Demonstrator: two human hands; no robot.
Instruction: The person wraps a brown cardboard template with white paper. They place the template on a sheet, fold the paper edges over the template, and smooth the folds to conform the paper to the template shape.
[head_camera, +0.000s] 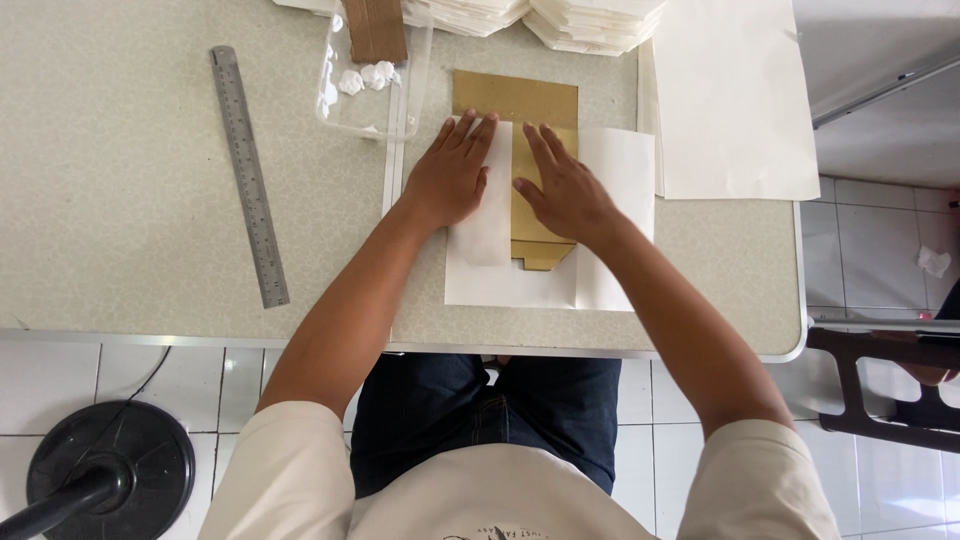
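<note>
1. Your left hand (452, 172) lies flat, fingers spread, on a folded flap of the white paper sheet (610, 170); its grip is wide and holds nothing, it only presses down.
2. Your right hand (562, 187) lies flat just beside it, palm down, on the gold cardboard piece (515, 98); this grip too is wide and clasps nothing.
3. The gold cardboard piece lies on the white paper sheet near the middle of the desk (120, 200), its far end sticking out past the sheet's top edge, its notched near end showing below your right hand.
4. The left flap of the sheet is folded over the card's left side; the right part of the sheet lies flat on the desk.
5. A metal ruler (249, 176) lies well apart to the left, slightly slanted.
6. A clear plastic tray (372, 75) stands just beyond your left hand, with white lumps and a brown strip in it.
7. Stacks of white paper (540, 18) sit at the far edge, and a large white sheet (730, 100) lies to the right.
</note>
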